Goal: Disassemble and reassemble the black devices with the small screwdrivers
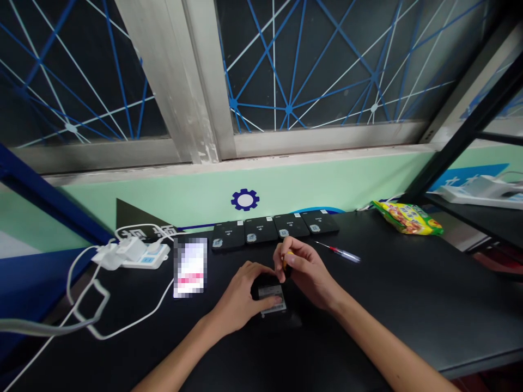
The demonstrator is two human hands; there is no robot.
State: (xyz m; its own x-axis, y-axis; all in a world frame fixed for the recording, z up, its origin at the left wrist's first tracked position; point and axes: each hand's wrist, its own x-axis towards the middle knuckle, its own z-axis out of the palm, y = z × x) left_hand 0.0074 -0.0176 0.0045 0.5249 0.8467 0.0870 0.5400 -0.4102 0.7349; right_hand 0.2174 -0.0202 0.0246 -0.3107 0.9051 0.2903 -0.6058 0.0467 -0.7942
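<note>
My left hand [244, 294] rests on a small black device with a grey label [273, 300] that lies on the black table [408, 294], its fingers curled over the device's left side and holding it down. My right hand [304, 269] is closed in a pinch on a thin tool with a yellow handle [287, 257], whose tip points down at the device's upper edge. Behind my hands a row of several identical black devices [274, 230] lies along the wall.
A red and clear pen-like tool [339, 252] lies right of my hands. At the left are a phone [190, 267] with a lit screen, a white power strip [139, 253] and white cables. A yellow-green snack bag [406, 218] sits at the back right beside a black shelf frame.
</note>
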